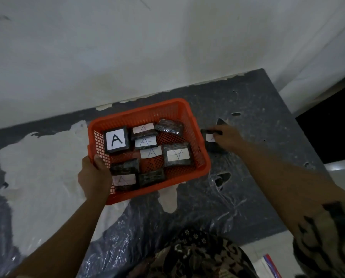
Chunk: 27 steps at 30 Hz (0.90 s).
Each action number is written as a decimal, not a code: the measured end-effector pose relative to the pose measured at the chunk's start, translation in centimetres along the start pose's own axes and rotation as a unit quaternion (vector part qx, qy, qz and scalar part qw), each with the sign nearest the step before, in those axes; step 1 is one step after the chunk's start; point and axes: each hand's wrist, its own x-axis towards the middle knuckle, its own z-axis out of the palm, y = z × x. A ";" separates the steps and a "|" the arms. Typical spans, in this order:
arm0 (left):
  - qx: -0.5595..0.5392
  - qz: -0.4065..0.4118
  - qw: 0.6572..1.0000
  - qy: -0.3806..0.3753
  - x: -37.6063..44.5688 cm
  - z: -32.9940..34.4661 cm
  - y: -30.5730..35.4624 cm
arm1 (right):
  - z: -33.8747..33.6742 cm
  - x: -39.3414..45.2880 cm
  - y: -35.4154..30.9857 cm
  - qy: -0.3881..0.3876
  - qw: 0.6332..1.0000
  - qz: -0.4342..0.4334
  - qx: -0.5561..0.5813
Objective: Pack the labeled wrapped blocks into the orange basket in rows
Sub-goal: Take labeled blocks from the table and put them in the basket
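Note:
An orange mesh basket [197, 125] sits on the table and holds several dark wrapped blocks with white "A" labels, lying loosely at mixed angles. The biggest label is on a block [116, 139] at the basket's far left. My left hand [94, 177] grips the basket's near left rim, thumb inside the wall. Just outside the basket's right wall, my right hand [226, 138] closes on a dark labeled block [209, 138] that lies on the table. Its label shows partly under my fingers.
The table [258, 177] is dark grey with worn white patches and torn plastic film. A white wall rises close behind the basket. The table's right edge drops off beyond my right forearm. A small dark scrap [235, 113] lies at the far right.

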 end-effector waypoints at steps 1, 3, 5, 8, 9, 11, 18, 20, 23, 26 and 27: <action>0.003 -0.001 1.000 0.001 0.0 0.0 0.0 | 0.0 0.2 -0.6 0.029 0.999 0.003 0.017; 0.006 0.000 1.000 0.004 0.0 0.1 0.0 | -0.1 0.8 -2.5 0.094 0.995 -0.015 0.035; 0.008 -0.002 1.000 0.006 0.0 0.2 0.0 | 0.2 1.3 -5.4 0.156 0.984 -0.084 -0.024; 0.003 0.000 1.000 0.005 -0.1 0.2 0.1 | 1.2 1.6 -10.3 0.195 0.952 -0.230 -0.051; 0.001 -0.002 1.000 0.005 -0.1 0.1 0.2 | 1.7 1.6 -11.6 0.192 0.941 -0.275 -0.052; -0.003 -0.006 1.000 0.004 -0.2 0.0 0.3 | 3.2 1.5 -13.5 0.172 0.927 -0.325 -0.075; -0.004 0.001 1.000 0.007 -0.3 0.0 0.3 | 6.1 1.6 -13.6 0.017 0.959 -0.221 -0.179; -0.001 -0.002 1.000 0.007 -0.2 0.1 0.3 | 6.4 1.5 -13.2 0.007 0.957 -0.209 -0.202; 0.002 -0.005 1.000 0.006 -0.2 0.2 0.3 | 6.7 1.5 -13.0 0.013 0.959 -0.196 -0.205; 0.004 -0.006 1.000 0.006 -0.2 0.2 0.3 | 6.4 1.6 -13.2 0.016 0.968 -0.189 -0.165; 0.003 -0.005 1.000 0.007 -0.1 0.2 0.2 | 6.2 1.6 -13.4 0.034 0.971 -0.184 -0.148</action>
